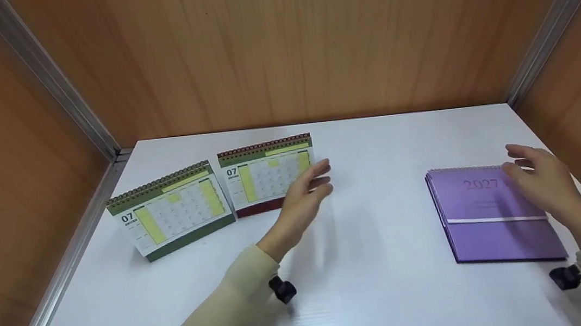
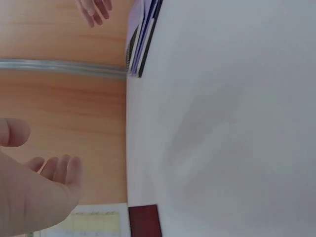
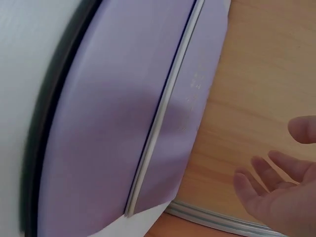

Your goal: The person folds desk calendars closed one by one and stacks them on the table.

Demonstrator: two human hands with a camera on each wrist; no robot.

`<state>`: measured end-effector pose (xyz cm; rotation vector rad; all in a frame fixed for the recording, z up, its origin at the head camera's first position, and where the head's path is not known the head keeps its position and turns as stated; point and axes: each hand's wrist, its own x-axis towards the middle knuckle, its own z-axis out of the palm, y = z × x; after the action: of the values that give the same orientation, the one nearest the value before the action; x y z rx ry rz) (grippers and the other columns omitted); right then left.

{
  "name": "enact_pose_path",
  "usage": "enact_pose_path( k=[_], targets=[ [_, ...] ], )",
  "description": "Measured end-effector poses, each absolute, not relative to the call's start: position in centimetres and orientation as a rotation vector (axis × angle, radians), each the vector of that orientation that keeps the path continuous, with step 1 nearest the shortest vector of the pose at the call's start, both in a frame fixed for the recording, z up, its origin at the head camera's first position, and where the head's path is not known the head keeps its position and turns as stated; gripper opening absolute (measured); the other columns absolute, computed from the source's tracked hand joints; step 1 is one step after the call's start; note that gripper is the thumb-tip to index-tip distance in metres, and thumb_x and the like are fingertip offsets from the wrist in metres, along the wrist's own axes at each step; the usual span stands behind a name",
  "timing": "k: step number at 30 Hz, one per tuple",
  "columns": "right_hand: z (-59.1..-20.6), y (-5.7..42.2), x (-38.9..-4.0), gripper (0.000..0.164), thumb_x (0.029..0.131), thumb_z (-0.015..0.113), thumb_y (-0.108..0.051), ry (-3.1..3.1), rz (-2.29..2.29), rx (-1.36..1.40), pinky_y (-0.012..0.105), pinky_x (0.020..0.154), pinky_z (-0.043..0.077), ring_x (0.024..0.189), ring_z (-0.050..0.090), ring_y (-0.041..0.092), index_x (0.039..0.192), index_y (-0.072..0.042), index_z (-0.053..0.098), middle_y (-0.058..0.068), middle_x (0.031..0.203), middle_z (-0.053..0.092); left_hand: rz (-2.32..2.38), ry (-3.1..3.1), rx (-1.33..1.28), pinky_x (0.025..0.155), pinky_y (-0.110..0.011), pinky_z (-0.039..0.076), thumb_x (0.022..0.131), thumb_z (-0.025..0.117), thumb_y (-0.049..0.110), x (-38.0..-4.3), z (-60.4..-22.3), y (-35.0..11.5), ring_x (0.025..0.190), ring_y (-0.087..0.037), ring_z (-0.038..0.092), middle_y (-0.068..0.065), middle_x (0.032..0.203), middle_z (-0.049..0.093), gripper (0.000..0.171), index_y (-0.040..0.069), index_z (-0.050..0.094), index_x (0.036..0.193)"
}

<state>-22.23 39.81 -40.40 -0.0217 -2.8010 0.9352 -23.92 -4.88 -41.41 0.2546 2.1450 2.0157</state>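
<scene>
Two desk calendars stand propped up at the left of the table, both showing month 07. The green-based calendar [image 1: 178,211] is nearer; the red-based calendar [image 1: 264,174] stands just right of it. My left hand [image 1: 302,197] hovers in front of the red-based one, fingers loosely bent and holding nothing, and hides its lower right corner. On the right lies a purple spiral-bound calendar [image 1: 491,241], flat and folded, marked 2027, with a white band [image 1: 494,219] across its cover. Above its upper right edge is my right hand [image 1: 544,178], fingers relaxed, with nothing in it.
The white table [image 1: 382,294] is bounded by a wooden back panel [image 1: 310,46] and wooden side panels, with metal rails [image 1: 51,75] at the corners. Each wrist carries a small black camera [image 1: 283,289] under a pale sleeve.
</scene>
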Motion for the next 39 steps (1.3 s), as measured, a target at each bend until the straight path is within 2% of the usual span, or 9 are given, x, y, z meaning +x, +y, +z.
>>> enact_pose_path(
  k=[2,4,8,9,14,16,24,33,39],
  targets=[
    [-40.0,38.9,-22.3,0.056,0.111,0.052,-0.034,-2.786,0.989,-0.045,0.024,0.100,0.050,0.130,0.062,0.025,0.158,-0.003,0.049,0.026,0.153,0.054,2.091,2.164,0.254,0.118,-0.040,0.046,0.106,0.059,0.014,-23.9,-40.3,-6.4,0.144,-0.024,0.051,-0.005,0.160,0.051,0.056,0.015,0.047,0.160],
    [-39.7,37.8,-22.4,0.054,0.111,0.053,-0.035,-2.765,1.033,-0.051,0.009,0.085,0.042,0.127,0.063,0.020,0.158,-0.008,0.051,0.021,0.152,0.058,2.166,2.185,0.259,0.118,-0.040,0.045,0.107,0.057,0.012,-23.8,-39.4,-7.9,0.144,-0.024,0.050,-0.006,0.160,0.050,0.054,0.014,0.047,0.160],
    [-39.3,35.3,-22.9,0.051,0.111,0.053,-0.035,-2.717,1.138,-0.010,0.003,0.078,0.044,0.132,0.062,0.031,0.157,-0.011,0.053,0.018,0.151,0.060,2.259,2.276,0.238,0.120,-0.039,0.041,0.107,0.056,0.011,-23.8,-37.9,-11.0,0.145,-0.024,0.048,-0.004,0.159,0.050,0.053,0.012,0.047,0.159],
    [-39.3,34.5,-23.1,0.051,0.111,0.053,-0.035,-2.703,1.169,-0.001,0.004,0.078,0.046,0.133,0.061,0.036,0.156,-0.011,0.054,0.017,0.150,0.061,2.270,2.305,0.217,0.120,-0.038,0.041,0.107,0.056,0.011,-23.8,-37.6,-11.7,0.145,-0.022,0.047,-0.002,0.159,0.050,0.053,0.012,0.047,0.159],
    [-39.4,30.6,-24.0,0.044,0.110,0.059,-0.032,-2.622,1.298,0.057,0.008,0.082,0.050,0.116,0.065,0.004,0.150,-0.013,0.062,0.012,0.142,0.067,2.300,2.410,0.056,0.118,-0.038,0.039,0.107,0.056,0.011,-23.8,-36.9,-14.7,0.145,-0.019,0.043,0.001,0.161,0.044,0.056,0.015,0.044,0.162],
    [-39.5,28.9,-24.3,0.042,0.109,0.061,-0.029,-2.601,1.340,0.088,0.009,0.084,0.050,0.113,0.064,0.000,0.147,-0.013,0.064,0.010,0.139,0.068,2.308,2.439,-0.006,0.118,-0.038,0.038,0.106,0.056,0.011,-23.8,-37.0,-15.5,0.145,-0.019,0.041,0.000,0.162,0.041,0.058,0.016,0.043,0.163],
    [-40.2,22.9,-25.5,0.037,0.107,0.063,-0.016,-2.542,1.503,0.164,0.013,0.089,0.051,0.121,0.068,0.026,0.143,-0.008,0.066,0.012,0.136,0.070,2.246,2.497,-0.156,0.126,-0.040,0.029,0.104,0.058,0.012,-23.7,-38.2,-16.6,0.155,-0.019,0.030,-0.003,0.168,0.032,0.066,0.018,0.036,0.166],
    [-42.0,17.2,-26.7,0.035,0.106,0.063,-0.017,-2.563,1.620,0.178,0.040,0.101,0.056,0.120,0.068,0.025,0.140,-0.011,0.068,0.010,0.134,0.071,2.199,2.532,-0.230,0.126,-0.044,0.029,0.102,0.059,0.011,-23.5,-39.4,-16.3,0.156,-0.024,0.023,-0.004,0.173,0.016,0.076,0.018,0.026,0.169],
    [-43.0,13.8,-27.6,0.033,0.106,0.064,-0.018,-2.585,1.658,0.176,0.039,0.101,0.057,0.118,0.068,0.022,0.137,-0.012,0.070,0.008,0.132,0.072,2.144,2.560,-0.289,0.130,-0.050,0.020,0.101,0.059,0.013,-23.3,-39.6,-16.0,0.161,-0.025,0.016,-0.004,0.175,0.016,0.080,0.020,0.021,0.171]
  ],
)
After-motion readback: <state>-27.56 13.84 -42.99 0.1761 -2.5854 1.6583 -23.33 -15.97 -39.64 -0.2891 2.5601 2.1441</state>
